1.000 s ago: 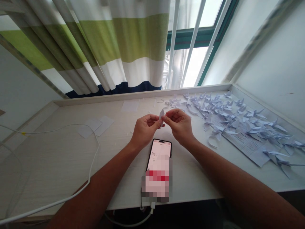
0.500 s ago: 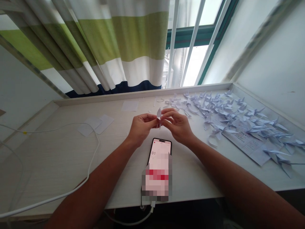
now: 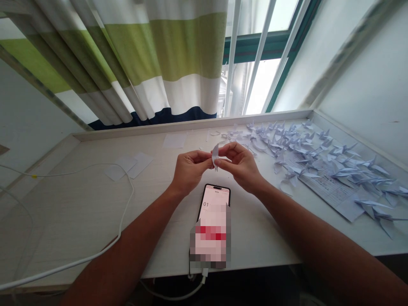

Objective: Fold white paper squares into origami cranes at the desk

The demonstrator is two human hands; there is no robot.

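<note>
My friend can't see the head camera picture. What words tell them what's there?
A left hand and right hand pinch a small folded white paper over a pale table. A lit phone lies nearer the viewer, with many folded papers to the right.

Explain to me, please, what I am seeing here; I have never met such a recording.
There is no machine: a person works with two bare hands, and a head-worn camera looks forward and down at them. The left hand and right hand hold a small folded piece of white paper. On the pale wood-grained desk lies a black-edged phone with a lit pinkish screen. Pointed white folded-paper figures spread at the right; flat white paper sheets lie left.
</note>
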